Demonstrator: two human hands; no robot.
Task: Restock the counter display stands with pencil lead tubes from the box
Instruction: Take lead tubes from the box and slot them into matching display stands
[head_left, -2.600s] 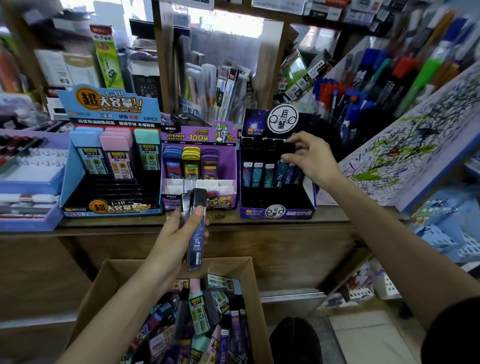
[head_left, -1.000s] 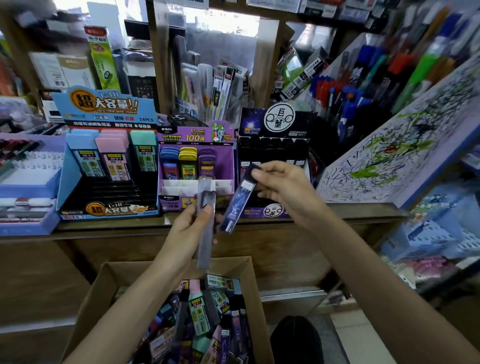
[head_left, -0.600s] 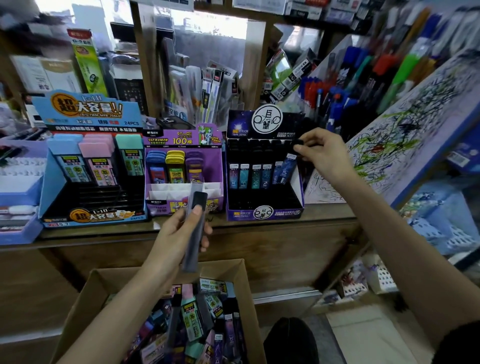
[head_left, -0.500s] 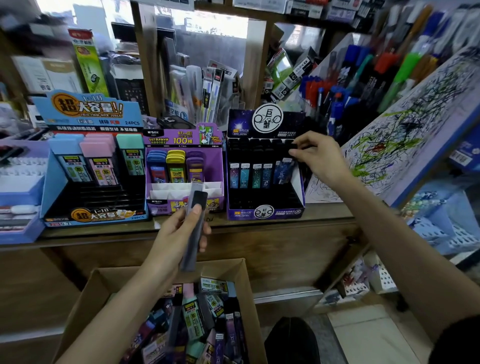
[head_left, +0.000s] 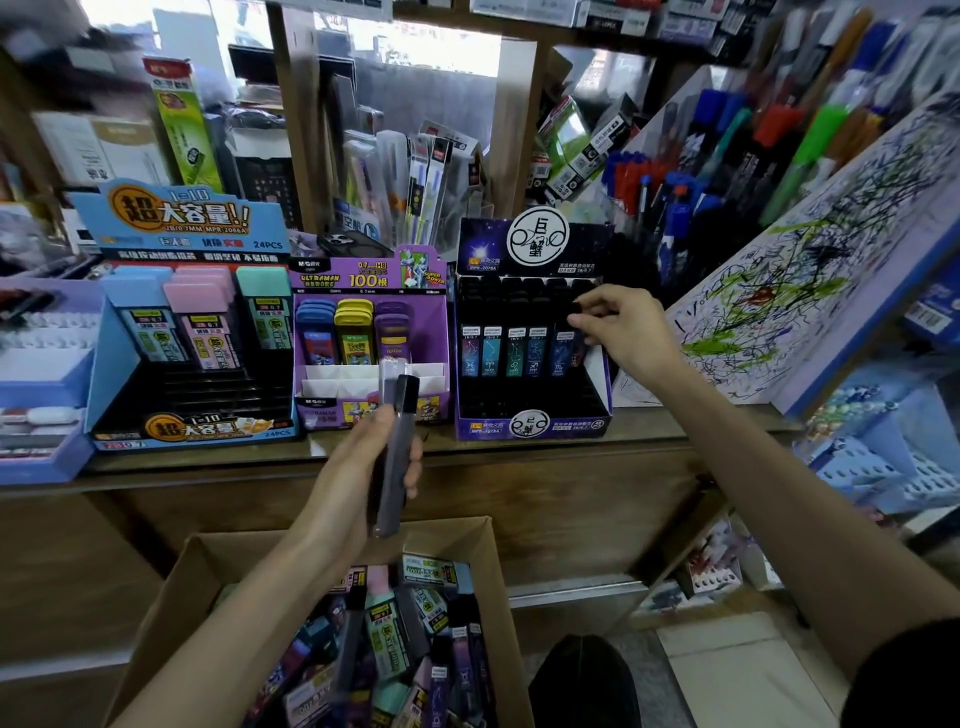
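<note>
right hand: the right hand (head_left: 623, 332) was up at the back right corner of the dark stand (head_left: 535, 423); fingertips pinched on the black cap of the end tube (head_left: 563, 351), last one in the back row

left hand: the left hand (head_left: 358, 483) was wrapped round a grey tube (head_left: 396, 457); held in the air above the box (head_left: 171, 597), just below the surface's front edge

key relation: the dark stand lay up and to the right of the grey tube; the tube's long axis was near upright, cap end up, roughly matching the slots; the right hand was way nearer the stand, the left nearer the box

where it goes: label too blurry to read; looked like the dark stand's sort to me, and its front rows were bare

surface: the surface (head_left: 519, 451) carried the blue stand (head_left: 192, 428) toward its left end, the purple stand (head_left: 332, 413) mid, the dark stand toward the right, all near the front edge

in the way: mostly the right hand itself, parked over that corner; the scribble board (head_left: 805, 270) leaned in close on the stand's right side; the purple stand sat directly behind the grey tube
</note>
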